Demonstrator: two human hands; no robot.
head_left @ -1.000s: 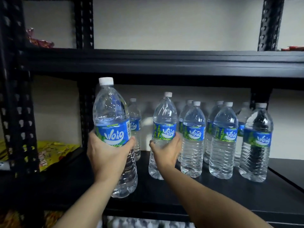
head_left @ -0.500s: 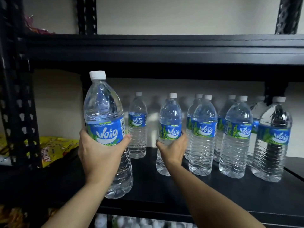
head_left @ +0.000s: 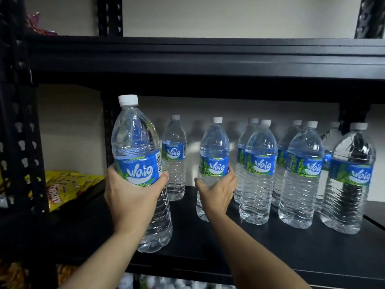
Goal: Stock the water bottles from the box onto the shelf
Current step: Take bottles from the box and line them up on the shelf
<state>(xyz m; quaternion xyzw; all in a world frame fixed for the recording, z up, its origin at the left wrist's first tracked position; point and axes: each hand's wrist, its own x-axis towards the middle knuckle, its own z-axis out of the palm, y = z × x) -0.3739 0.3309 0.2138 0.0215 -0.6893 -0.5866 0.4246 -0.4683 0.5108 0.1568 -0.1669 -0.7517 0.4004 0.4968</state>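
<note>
The left hand (head_left: pixel 133 197) wraps its fingers and thumb around the middle of a large clear plastic water bottle (head_left: pixel 136 142) with a white cap and a blue-and-green "Waig" label, holding it upright. The bottle's base is at the front of the black metal shelf board (head_left: pixel 270 247), and whether it rests there cannot be told. The right hand (head_left: pixel 216 190), reaching farther in, curls around the lower body of a second clear bottle (head_left: pixel 214 147) of the same kind, which stands upright on the board. Between the two hands and behind them, one more bottle (head_left: pixel 174 155) stands near the back wall. To the right of the right hand, just beside the bottle it holds, more of the same bottles (head_left: pixel 300 174) stand upright in pairs, one in front and one behind. To the left of the left hand, past a black perforated upright (head_left: pixel 25 142), lies a yellow crinkled snack bag (head_left: pixel 66 184).
</note>
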